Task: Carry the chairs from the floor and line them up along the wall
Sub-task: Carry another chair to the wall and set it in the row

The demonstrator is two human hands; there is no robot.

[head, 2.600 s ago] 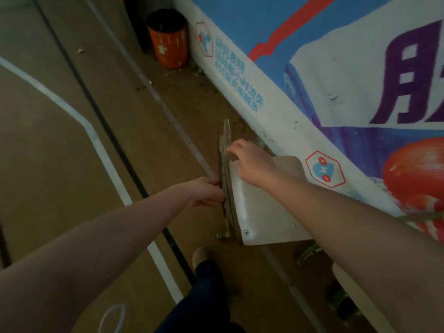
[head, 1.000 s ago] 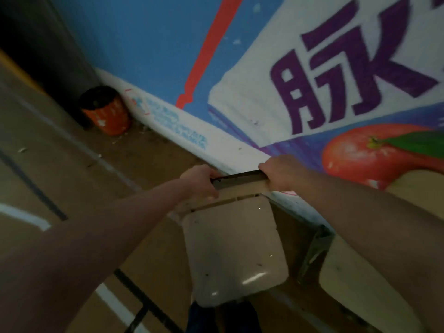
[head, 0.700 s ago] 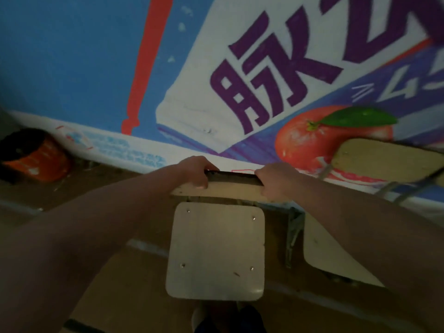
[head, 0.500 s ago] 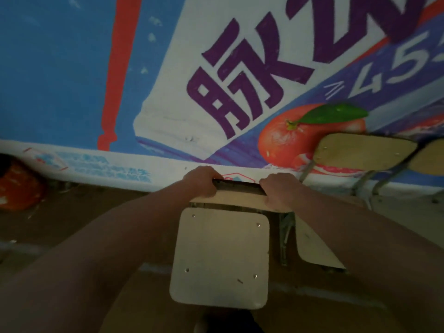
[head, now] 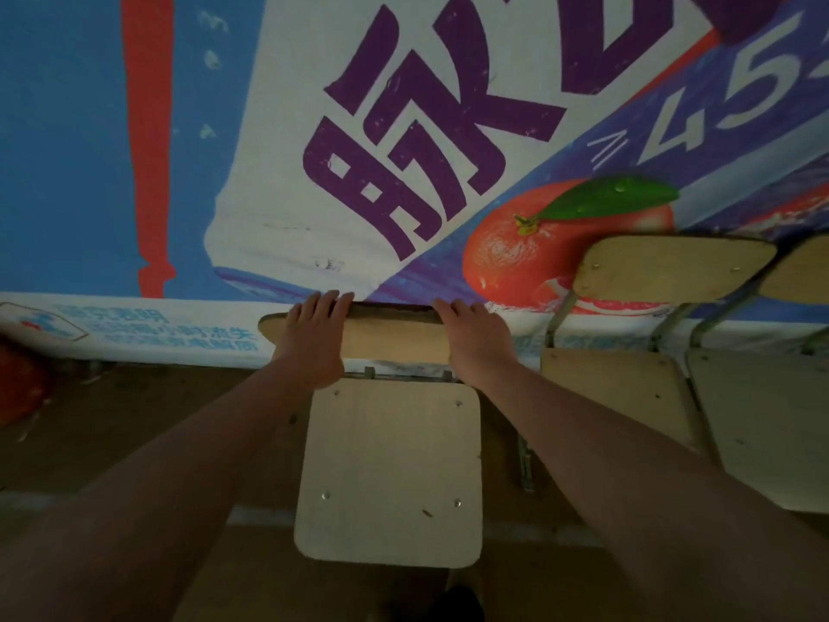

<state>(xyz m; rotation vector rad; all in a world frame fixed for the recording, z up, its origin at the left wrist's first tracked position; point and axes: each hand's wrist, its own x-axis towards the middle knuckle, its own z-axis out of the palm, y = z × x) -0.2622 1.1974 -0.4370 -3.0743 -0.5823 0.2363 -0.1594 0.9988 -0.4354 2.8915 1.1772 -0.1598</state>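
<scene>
One wall [head: 134,127] with a printed banner fills the top. Three chairs stand along it. The task chair [head: 390,469] is leftmost, seat towards the person. Its backrest [head: 394,338] sits close against the wall, long axis left-right, parallel to it. The second chair [head: 619,397] is just beside it on the right, then a third chair [head: 762,419]. Left hand [head: 314,341] and right hand [head: 475,341] lie flat over the backrest top near its ends, fingers fairly straight, not clamped, both equally near. Likely only a nudge is left. The orange bin [head: 18,383] at far left is cut off, contents not visible.
</scene>
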